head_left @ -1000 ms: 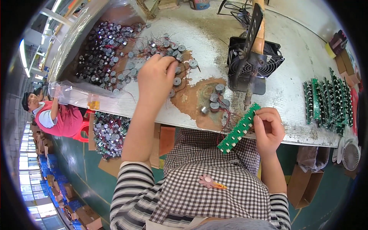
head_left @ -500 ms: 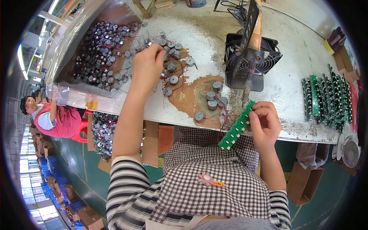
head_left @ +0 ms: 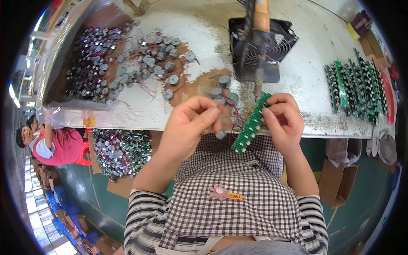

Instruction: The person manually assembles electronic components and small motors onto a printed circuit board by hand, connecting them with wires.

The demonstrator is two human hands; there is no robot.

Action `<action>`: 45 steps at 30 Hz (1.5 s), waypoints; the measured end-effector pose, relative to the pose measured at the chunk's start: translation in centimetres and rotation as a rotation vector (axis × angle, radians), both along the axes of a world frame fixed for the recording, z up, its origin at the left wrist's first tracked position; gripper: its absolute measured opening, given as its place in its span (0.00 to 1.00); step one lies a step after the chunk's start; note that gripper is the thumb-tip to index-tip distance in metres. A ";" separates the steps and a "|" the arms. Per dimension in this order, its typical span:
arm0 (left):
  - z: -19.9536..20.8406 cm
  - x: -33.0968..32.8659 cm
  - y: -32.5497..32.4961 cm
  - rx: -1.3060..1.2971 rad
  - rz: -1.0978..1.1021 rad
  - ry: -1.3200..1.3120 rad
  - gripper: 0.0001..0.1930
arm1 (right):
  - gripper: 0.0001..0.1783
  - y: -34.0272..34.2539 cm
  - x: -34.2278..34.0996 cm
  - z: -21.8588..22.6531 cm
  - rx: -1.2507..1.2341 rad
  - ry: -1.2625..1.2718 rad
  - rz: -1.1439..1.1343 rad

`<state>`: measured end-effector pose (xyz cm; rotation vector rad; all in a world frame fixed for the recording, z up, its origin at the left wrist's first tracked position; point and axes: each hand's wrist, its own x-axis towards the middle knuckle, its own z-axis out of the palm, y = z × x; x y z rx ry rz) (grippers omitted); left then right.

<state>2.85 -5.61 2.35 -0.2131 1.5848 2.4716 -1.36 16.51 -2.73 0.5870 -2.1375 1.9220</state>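
My right hand (head_left: 285, 123) pinches a long green circuit board (head_left: 248, 129) near its upper end. White connectors line the board, which slants over the table's front edge. At that upper end is the tip of a soldering iron (head_left: 258, 83), fixed upright with its wooden handle upward; whether they touch I cannot tell. Left of the board, my left hand (head_left: 193, 125) is closed in a pinch. A small grey round motor (head_left: 221, 134) hangs just under its fingertips; its wires are too fine to make out. Several such motors (head_left: 224, 80) lie behind, with red wires running toward the board.
A black fan (head_left: 263, 46) stands behind the iron. Many wired motors (head_left: 148, 60) spread leftward into a plastic-lined box (head_left: 55, 80). Finished-looking rows of green boards (head_left: 355, 87) stand at the right. Below the table is a carton of motors (head_left: 121, 153). A person in a red vest (head_left: 57, 144) sits far left.
My left hand has come back from the motor pile toward the board, now with a motor under its fingers. My right hand still holds the board by the iron. The whole view has shifted slightly.
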 end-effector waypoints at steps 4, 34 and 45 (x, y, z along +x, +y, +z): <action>-0.3 -0.5 2.3 -0.084 -0.034 -0.092 0.07 | 0.04 0.0 -0.1 -0.1 0.016 0.070 0.030; -1.4 -3.1 5.3 -0.241 0.008 0.112 0.04 | 0.07 -0.3 -0.9 2.2 0.094 0.225 0.067; -2.0 -2.7 5.0 -0.376 -0.004 0.173 0.04 | 0.05 -0.2 0.2 1.2 -0.070 0.095 0.092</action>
